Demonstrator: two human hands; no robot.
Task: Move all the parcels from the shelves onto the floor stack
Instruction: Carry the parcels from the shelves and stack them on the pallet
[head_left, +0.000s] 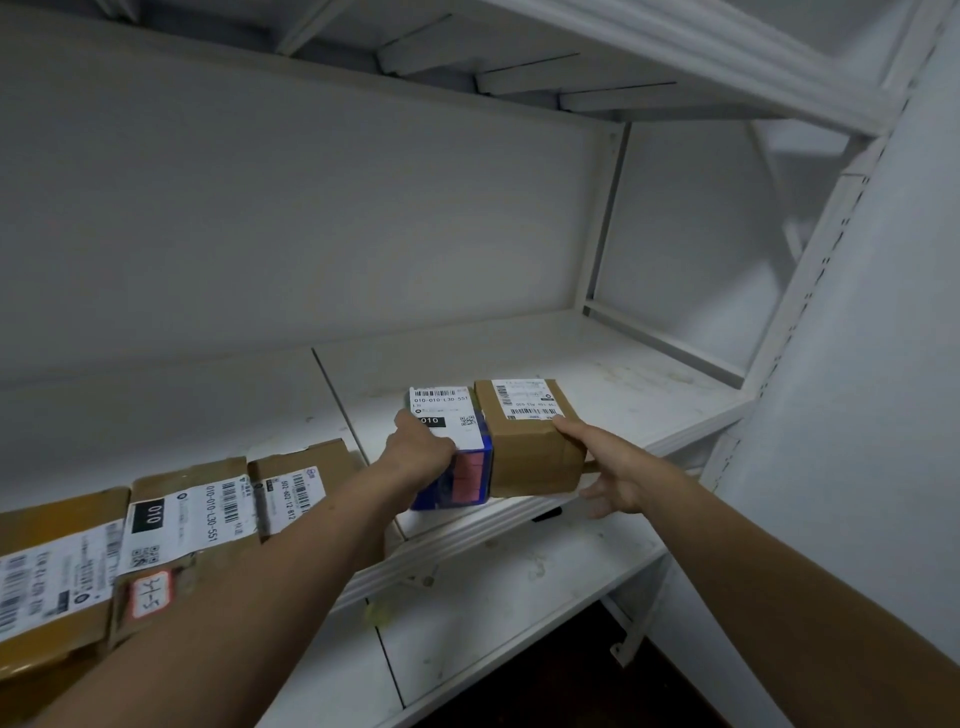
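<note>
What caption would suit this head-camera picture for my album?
Left hand grips a blue box, right hand touches the brown box beside it on a white shelf.

Centre frame, at the front edge of the shelf (623, 374), a small box (467, 480) touches a carton (530, 457) on its right; three parcels (192, 519) line the lower left.
</note>
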